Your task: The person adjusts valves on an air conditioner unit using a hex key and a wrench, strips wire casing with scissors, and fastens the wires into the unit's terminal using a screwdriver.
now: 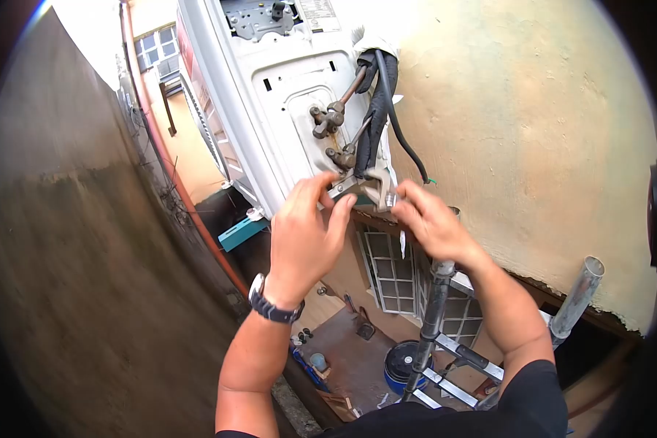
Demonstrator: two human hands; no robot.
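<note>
White outdoor air-conditioner unit [270, 109] mounted beside the yellowish wall [533, 124], with black-insulated pipes [378, 109] running down next to its two brass service valves [330, 120]. Right hand [434, 230] grips an adjustable wrench [382, 196] between thumb and fingers, its head just below the lower valve; left hand [306, 230], thumb and forefinger spread apart, is near the wrench head, no grasp observed.
</note>
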